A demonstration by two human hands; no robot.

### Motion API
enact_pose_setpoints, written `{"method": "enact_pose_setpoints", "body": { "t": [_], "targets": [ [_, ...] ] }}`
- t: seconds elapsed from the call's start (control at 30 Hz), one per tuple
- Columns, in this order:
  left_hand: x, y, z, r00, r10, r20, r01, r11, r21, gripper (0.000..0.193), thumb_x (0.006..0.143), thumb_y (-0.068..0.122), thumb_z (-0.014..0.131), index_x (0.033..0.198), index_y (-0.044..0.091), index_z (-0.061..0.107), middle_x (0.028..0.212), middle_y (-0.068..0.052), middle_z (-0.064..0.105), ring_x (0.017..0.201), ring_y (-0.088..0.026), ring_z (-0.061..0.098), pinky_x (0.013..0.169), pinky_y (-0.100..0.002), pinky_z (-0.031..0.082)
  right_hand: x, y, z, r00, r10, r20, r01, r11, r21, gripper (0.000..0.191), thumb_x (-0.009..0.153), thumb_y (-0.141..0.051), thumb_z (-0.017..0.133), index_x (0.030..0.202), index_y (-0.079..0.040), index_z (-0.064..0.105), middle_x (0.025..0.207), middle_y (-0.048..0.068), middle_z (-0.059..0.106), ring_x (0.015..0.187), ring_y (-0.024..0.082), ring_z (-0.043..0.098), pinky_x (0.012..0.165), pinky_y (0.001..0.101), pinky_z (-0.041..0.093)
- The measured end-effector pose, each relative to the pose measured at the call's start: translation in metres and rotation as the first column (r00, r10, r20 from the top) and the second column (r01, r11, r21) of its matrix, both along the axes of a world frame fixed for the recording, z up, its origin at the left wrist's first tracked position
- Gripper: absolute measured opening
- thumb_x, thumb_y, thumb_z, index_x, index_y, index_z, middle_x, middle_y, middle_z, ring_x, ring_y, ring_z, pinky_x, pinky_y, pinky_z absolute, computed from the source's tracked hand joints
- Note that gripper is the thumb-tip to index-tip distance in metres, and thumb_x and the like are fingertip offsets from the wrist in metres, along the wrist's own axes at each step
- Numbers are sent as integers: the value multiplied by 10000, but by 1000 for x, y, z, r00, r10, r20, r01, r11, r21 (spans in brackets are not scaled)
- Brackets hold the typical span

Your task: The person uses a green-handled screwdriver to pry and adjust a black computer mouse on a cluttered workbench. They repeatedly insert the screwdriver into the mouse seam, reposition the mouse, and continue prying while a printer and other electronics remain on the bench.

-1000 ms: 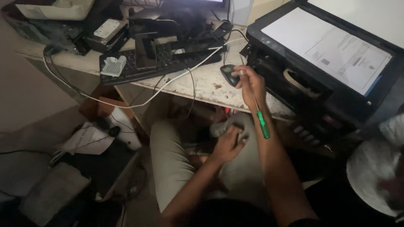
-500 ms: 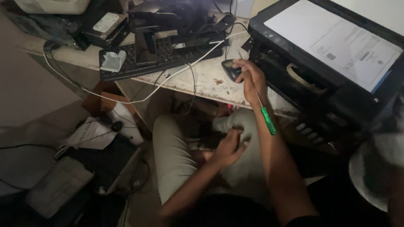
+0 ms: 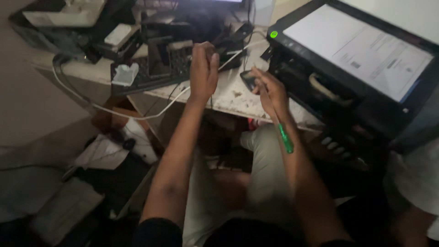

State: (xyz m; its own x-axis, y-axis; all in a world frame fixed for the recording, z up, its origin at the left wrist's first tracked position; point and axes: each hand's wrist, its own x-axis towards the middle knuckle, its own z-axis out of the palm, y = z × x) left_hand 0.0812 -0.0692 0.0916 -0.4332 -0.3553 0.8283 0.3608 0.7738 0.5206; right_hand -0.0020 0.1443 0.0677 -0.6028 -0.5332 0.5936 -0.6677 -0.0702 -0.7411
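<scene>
My right hand [image 3: 273, 93] rests on the worn table edge [image 3: 238, 98] and holds a screwdriver [image 3: 280, 128] with a green handle that points down along my forearm. Its fingers also touch a small dark device [image 3: 249, 80] lying on the table. My left hand [image 3: 203, 68] is raised above the table with its fingers closed around something thin, maybe a cable; I cannot make out what. A black keyboard [image 3: 155, 73] lies just left of that hand.
A black printer [image 3: 366, 73] with a printed sheet on top stands at the right. A white cable [image 3: 137, 112] loops off the table's front. Boxes and dark equipment [image 3: 91, 27] crowd the back left. Papers and clutter [image 3: 100, 153] lie on the floor.
My left hand has risen from my lap up to the table, above the keyboard's right end. My right hand stays by the dark device with the screwdriver.
</scene>
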Motion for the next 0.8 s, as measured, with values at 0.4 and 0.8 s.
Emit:
{"method": "enact_pose_setpoints", "body": {
  "t": [0.4,0.8],
  "targets": [
    [-16,0,0,998,-57,0,57,984,-166,164,1000,100,608,1125,0,572,1027,-206,566,976,-420,584,840,-493,465,16,4,13,968,-85,-237,122,982,144,386,1014,-21,627,1373,-151,687,1118,95,764,1021,177,768,847,299,597],
    [-4,6,-4,999,45,-19,-47,993,-108,139,1055,148,525,1032,36,604,946,-171,637,891,-378,636,797,-450,505,18,9,16,906,-253,-339,293,954,70,380,1055,-289,632,818,8,603,745,182,567,643,341,572,594,451,418]
  ]
}}
